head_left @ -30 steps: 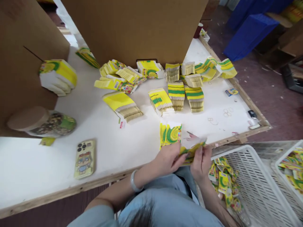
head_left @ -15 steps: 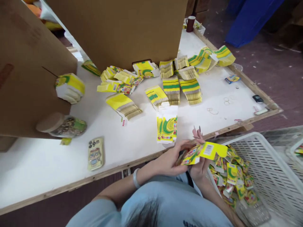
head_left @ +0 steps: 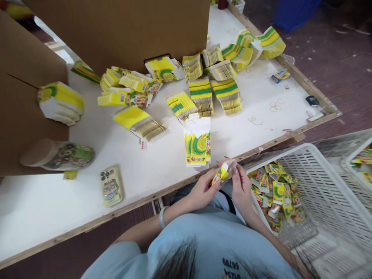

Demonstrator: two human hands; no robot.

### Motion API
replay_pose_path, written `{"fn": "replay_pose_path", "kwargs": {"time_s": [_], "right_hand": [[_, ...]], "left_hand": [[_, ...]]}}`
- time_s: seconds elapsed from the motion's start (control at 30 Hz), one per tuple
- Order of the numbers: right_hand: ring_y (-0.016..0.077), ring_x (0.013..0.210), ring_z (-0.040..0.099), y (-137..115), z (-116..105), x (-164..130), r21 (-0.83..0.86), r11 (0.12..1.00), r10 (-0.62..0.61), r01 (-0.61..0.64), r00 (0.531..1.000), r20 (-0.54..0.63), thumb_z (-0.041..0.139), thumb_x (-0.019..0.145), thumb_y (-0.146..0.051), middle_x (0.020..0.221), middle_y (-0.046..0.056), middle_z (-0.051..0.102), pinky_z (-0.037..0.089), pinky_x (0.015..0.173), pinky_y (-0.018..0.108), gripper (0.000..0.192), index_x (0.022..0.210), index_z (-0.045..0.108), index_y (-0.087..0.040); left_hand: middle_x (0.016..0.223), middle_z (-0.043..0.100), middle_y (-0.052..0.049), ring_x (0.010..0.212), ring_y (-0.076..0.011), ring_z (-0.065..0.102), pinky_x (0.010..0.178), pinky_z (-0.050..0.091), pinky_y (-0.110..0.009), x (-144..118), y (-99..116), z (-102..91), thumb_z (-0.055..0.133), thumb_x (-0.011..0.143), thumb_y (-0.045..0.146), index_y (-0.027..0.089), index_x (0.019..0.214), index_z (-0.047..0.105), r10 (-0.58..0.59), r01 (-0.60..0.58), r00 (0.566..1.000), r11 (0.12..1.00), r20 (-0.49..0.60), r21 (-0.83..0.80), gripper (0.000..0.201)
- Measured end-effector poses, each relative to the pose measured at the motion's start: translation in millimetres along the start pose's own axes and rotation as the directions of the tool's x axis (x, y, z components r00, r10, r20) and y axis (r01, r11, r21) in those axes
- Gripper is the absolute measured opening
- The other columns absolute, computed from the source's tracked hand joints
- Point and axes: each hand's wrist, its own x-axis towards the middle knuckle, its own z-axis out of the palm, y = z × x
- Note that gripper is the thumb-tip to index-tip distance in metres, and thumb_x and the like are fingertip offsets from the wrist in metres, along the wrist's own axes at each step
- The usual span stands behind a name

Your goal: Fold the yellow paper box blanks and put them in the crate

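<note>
Both hands are down at the near edge of the table (head_left: pixel 43 217), working one small yellow carton (head_left: pixel 221 174) between them. The left hand (head_left: pixel 200 190) is closed around its lower end, thumb on top, and the right hand (head_left: pixel 241 188) pinches the upper end, where a pale flap sticks out. Hard to say if that flap is tucked in or loose, it's a bit blurry there.

Just beyond the carton, flat on the table, sits a little stack of flat cartons (head_left: pixel 198 143) with a green swirl print. Further back there are lots of bundles of flat blanks (head_left: pixel 200 95) fanned out in front of a big cardboard panel (head_left: pixel 122 27).

To the right, below table level, a white plastic basket (head_left: pixel 319 186) holds a heap of folded cartons (head_left: pixel 276 193). Over on the left of the table: a phone (head_left: pixel 111 185) in a cartoon case, lying face down, and a round tin (head_left: pixel 56 155) tipped on its side.
</note>
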Motion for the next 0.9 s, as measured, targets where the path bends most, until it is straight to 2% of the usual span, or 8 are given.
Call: {"fn": "replay_pose_path", "kwargs": {"time_s": [0.13, 0.2, 0.3, 0.37, 0.47, 0.6, 0.7, 0.9], "right_hand": [[0.0172, 0.075, 0.068, -1, 1, -2, -0.015, 0.997, 0.075, -0.076, 0.995, -0.067, 0.058, 0.099, -0.05, 0.085, 0.003, 0.075, 0.055, 0.069, 0.028, 0.03, 0.097, 0.068, -0.021], [0.0147, 0.063, 0.064, 0, 2, -4, 0.053, 0.993, 0.11, -0.106, 0.991, -0.078, 0.064, 0.096, -0.048, 0.076, -0.001, 0.072, 0.053, 0.061, 0.026, 0.027, 0.103, 0.065, -0.021], [0.015, 0.06, 0.066, 9, 1, -11, 0.082, 0.994, 0.088, -0.075, 0.984, -0.158, 0.071, 0.091, -0.043, 0.076, -0.001, 0.07, 0.056, 0.059, 0.028, 0.034, 0.116, 0.061, -0.022], [0.0179, 0.071, 0.071, 17, -4, -17, -0.023, 1.0, -0.026, 0.021, 0.972, -0.232, 0.075, 0.087, -0.04, 0.087, 0.003, 0.072, 0.061, 0.069, 0.033, 0.027, 0.105, 0.067, -0.022], [0.0214, 0.083, 0.075, 22, -12, -23, -0.143, 0.983, -0.143, 0.116, 0.969, -0.201, 0.079, 0.085, -0.037, 0.097, 0.007, 0.075, 0.063, 0.077, 0.036, 0.019, 0.095, 0.073, -0.022], [0.0196, 0.082, 0.078, 12, -18, -23, -0.024, 0.999, -0.037, 0.038, 0.997, 0.061, 0.067, 0.096, -0.035, 0.098, 0.006, 0.08, 0.065, 0.075, 0.033, 0.026, 0.119, 0.069, -0.023], [0.0196, 0.085, 0.078, 0, -15, -20, 0.015, 1.0, 0.006, -0.008, 0.99, 0.138, 0.067, 0.096, -0.037, 0.099, 0.007, 0.08, 0.065, 0.077, 0.032, 0.035, 0.129, 0.062, -0.024], [0.0218, 0.098, 0.077, -2, -11, -21, 0.026, 0.996, 0.077, -0.081, 0.988, 0.132, 0.056, 0.102, -0.043, 0.115, 0.011, 0.076, 0.064, 0.084, 0.037, 0.038, 0.135, 0.048, -0.026]], "left_hand": [[0.099, 0.073, -0.011, 0.09, -0.0214, 0.064, 0.085, 0.053, -0.034, 0, -1, 3.8, 0.053, 0.095, 0.07, 0.01, 0.116, 0.071, -0.188, 0.177, 0.98, 0.971, -0.058, -0.158, 0.066], [0.107, 0.074, -0.012, 0.097, -0.0232, 0.067, 0.091, 0.054, -0.036, -3, -2, 7.1, 0.054, 0.095, 0.069, 0.012, 0.127, 0.067, -0.235, 0.215, 0.969, 0.951, -0.071, -0.221, 0.066], [0.115, 0.074, -0.011, 0.105, -0.0237, 0.07, 0.097, 0.056, -0.039, -11, -6, 9.9, 0.058, 0.096, 0.064, 0.022, 0.156, 0.04, -0.272, 0.235, 0.96, 0.917, -0.074, -0.322, 0.075], [0.109, 0.075, -0.009, 0.094, -0.0215, 0.073, 0.089, 0.059, -0.038, -18, -11, 7.9, 0.06, 0.096, 0.06, 0.027, 0.163, 0.019, -0.289, 0.252, 0.955, 0.906, -0.063, -0.34, 0.085], [0.113, 0.075, -0.011, 0.083, -0.0192, 0.073, 0.079, 0.061, -0.033, -24, -18, -0.5, 0.06, 0.097, 0.057, 0.024, 0.159, 0.027, -0.254, 0.247, 0.967, 0.94, -0.002, -0.234, 0.079], [0.15, 0.058, -0.017, 0.126, -0.0289, 0.066, 0.109, 0.054, -0.042, -22, -18, -9.6, 0.063, 0.096, 0.051, 0.02, 0.154, 0.041, -0.139, 0.139, 0.99, 0.989, 0.003, -0.046, 0.069], [0.156, 0.053, -0.017, 0.145, -0.0315, 0.051, 0.126, 0.035, -0.048, -18, -17, -9.1, 0.06, 0.098, 0.046, 0.021, 0.163, 0.025, -0.096, 0.099, 0.994, 0.992, -0.05, 0.077, 0.078], [0.165, 0.038, -0.021, 0.154, -0.0319, 0.04, 0.127, 0.035, -0.05, -18, -25, -7.5, 0.039, 0.107, 0.046, 0.021, 0.167, -0.004, 0.057, -0.064, 0.992, 0.996, 0.11, 0.057, 0.078]]}}
